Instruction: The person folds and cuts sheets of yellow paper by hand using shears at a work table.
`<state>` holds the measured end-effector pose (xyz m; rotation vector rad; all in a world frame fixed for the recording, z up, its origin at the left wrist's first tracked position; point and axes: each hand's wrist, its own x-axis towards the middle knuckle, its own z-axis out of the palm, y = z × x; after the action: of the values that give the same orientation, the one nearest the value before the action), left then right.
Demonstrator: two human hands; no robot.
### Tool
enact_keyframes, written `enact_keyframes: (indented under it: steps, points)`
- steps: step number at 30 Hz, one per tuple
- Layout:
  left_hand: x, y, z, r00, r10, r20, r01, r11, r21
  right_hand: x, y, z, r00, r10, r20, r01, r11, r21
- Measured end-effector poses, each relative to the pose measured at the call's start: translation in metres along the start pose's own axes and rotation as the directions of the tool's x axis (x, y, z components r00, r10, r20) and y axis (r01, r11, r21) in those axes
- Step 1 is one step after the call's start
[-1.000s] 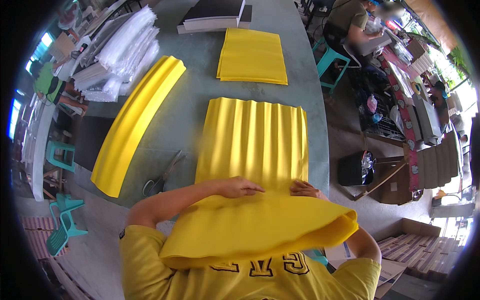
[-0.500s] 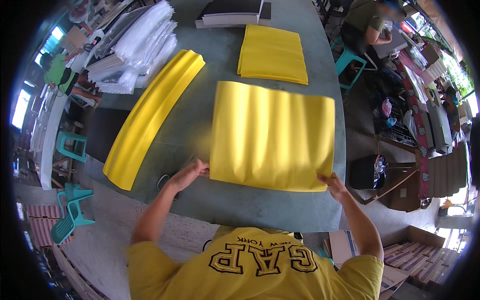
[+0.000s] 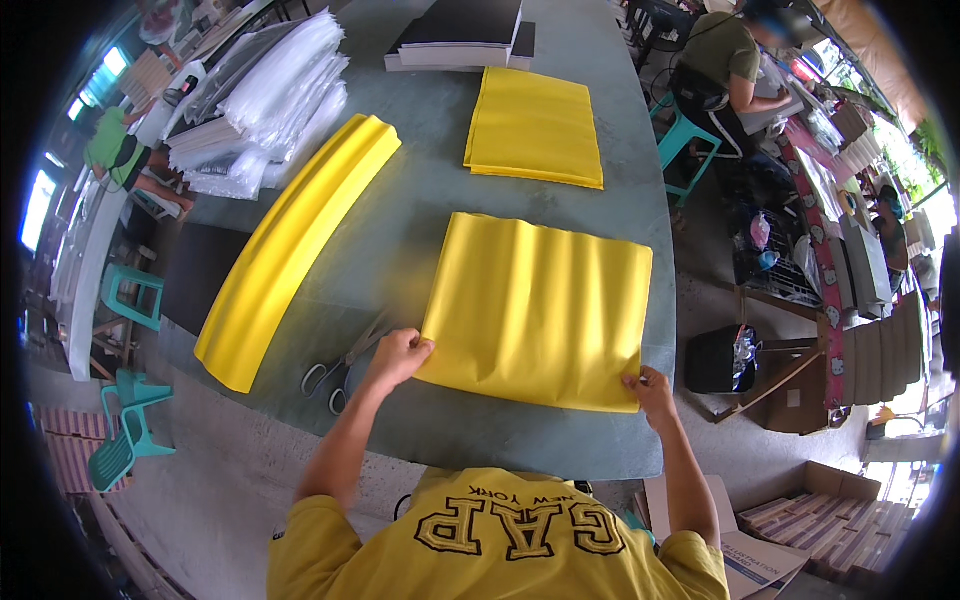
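A wavy yellow sheet [image 3: 540,310] lies in front of me over the grey-green table [image 3: 480,430]. My left hand [image 3: 402,355] pinches its near left edge, fingers closed. At the near right corner my right hand [image 3: 652,392] grips it between thumb and fingers. A pair of scissors [image 3: 345,365] rests just left of my left hand, partly hidden by it. Beyond the held sheet is a flat stack of yellow sheets [image 3: 533,125]. A long, ridged bundle of yellow sheet [image 3: 300,250] stretches diagonally across the table's left side.
Clear plastic-wrapped packs [image 3: 270,110] are piled at the far left, and black-topped boards [image 3: 460,25] sit at the far edge. A seated person [image 3: 722,60] works at the right; another person [image 3: 115,150] stands at the left. A black bin [image 3: 720,358] stands right of the table.
Both hands have drawn the sheet's near edge slightly toward me, and its far edge has come down and nearer. More of the scissors shows beside my left hand.
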<state>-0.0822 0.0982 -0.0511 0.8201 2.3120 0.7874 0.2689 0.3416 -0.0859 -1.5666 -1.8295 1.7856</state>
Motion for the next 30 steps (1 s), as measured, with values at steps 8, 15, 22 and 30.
enact_keyframes:
  steps: [8, 15, 22, 30]
  points:
    - [0.076, 0.065, 0.002, 0.995, 0.037, -0.090, -0.051, 0.986, -0.160, -0.049, -0.004, -0.014, 0.952, 0.186, 0.244, -0.180, 0.982, -0.050]
    - [0.112, 0.069, 0.039, 0.994, 0.053, -0.097, -0.051, 0.999, 0.014, -0.010, -0.023, -0.036, 0.986, -0.077, 0.146, 0.009, 0.907, 0.422]
    - [0.125, 0.066, 0.037, 0.997, 0.053, -0.055, -0.042, 0.983, 0.179, 0.051, -0.043, -0.026, 0.989, -0.144, -0.016, 0.143, 0.956, 0.255]
    - [0.128, 0.078, 0.037, 0.998, -0.016, -0.055, 0.028, 0.974, 0.224, 0.055, -0.041, -0.020, 0.956, -0.162, -0.243, 0.170, 0.985, 0.012]
